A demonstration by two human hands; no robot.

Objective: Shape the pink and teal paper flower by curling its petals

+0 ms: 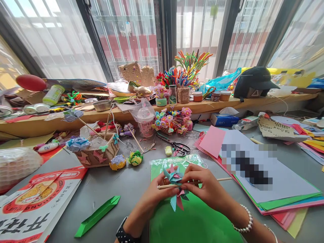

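Both my hands hold a folded paper flower (pixel 174 175) with pink and light blue points, above a pack of green paper (pixel 192 219). A thin wooden stick (pixel 225 179) runs crosswise through my grip, its left end showing by my left thumb. My left hand (pixel 160 189) closes round the flower from the left, fingers partly hidden behind it. On the other side, my right hand (pixel 206 184) pinches at the flower and stick with thumb and fingertips. More pink and blue points stick out below my thumbs. A folded green paper strip (pixel 98 216) lies to the left.
Black-handled scissors (pixel 181 148) lie beyond the green pack. A decorated box (pixel 98 153) with paper flowers and sticks stands at the left, near a printed paper bag (pixel 37 206). Stacked coloured paper (pixel 283 172) is at the right. A crowded ledge (pixel 134 113) runs below the windows.
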